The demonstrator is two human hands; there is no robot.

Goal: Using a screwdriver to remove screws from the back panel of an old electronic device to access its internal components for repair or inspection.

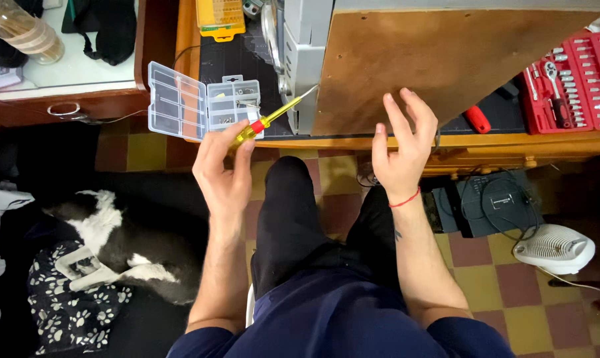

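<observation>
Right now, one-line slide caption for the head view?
Left hand holds a yellow-handled screwdriver to a grey device on the workbench; open right hand hovers at the bench edge.

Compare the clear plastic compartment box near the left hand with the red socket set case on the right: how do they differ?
The clear plastic compartment box is see-through, and overhangs the desk edge beside the left hand; the red socket set case is opaque and lies far right. The clear box holds small hardware; the red case holds rows of sockets and a ratchet. Both lie open.
</observation>
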